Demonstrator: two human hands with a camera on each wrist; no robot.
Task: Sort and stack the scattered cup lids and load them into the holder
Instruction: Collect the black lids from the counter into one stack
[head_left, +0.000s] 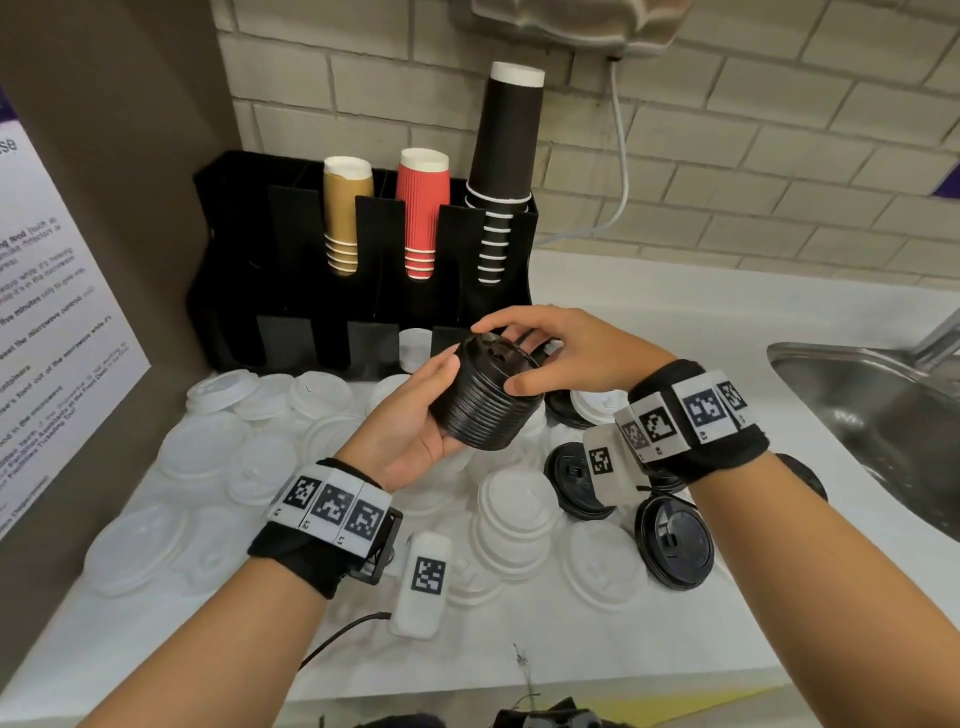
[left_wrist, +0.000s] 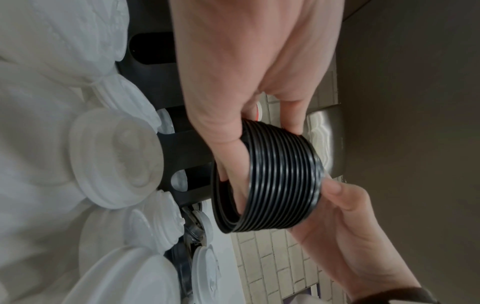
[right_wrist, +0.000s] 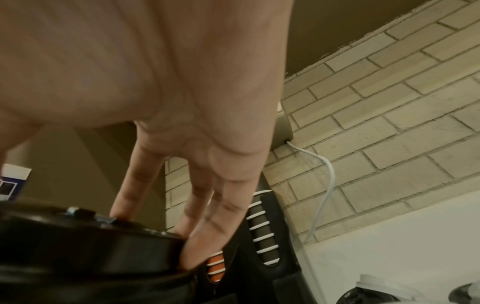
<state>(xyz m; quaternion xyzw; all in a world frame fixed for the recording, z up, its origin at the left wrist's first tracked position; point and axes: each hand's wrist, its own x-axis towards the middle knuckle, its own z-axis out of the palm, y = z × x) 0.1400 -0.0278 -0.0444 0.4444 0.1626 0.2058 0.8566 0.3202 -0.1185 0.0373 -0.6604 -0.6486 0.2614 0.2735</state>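
Observation:
A stack of black lids (head_left: 488, 400) is held up above the counter, in front of the black holder (head_left: 291, 291). My left hand (head_left: 415, 415) cups the stack from below and the side, fingers inside its rim (left_wrist: 280, 181). My right hand (head_left: 540, 353) grips the top of the stack (right_wrist: 85, 242) from above, thumb on the near side, fingers over the far edge. Several white lids (head_left: 514, 519) and a few black lids (head_left: 675, 540) lie scattered on the white counter (head_left: 156, 649). A white lid (head_left: 415, 349) sits in one lower slot of the holder.
The holder's upper slots carry gold cups (head_left: 345, 218), red cups (head_left: 423, 213) and tall black cups (head_left: 501, 171). A steel sink (head_left: 878, 415) lies to the right. A brown wall with a notice (head_left: 57, 291) closes the left. A white cable (head_left: 621, 171) hangs on the brick wall.

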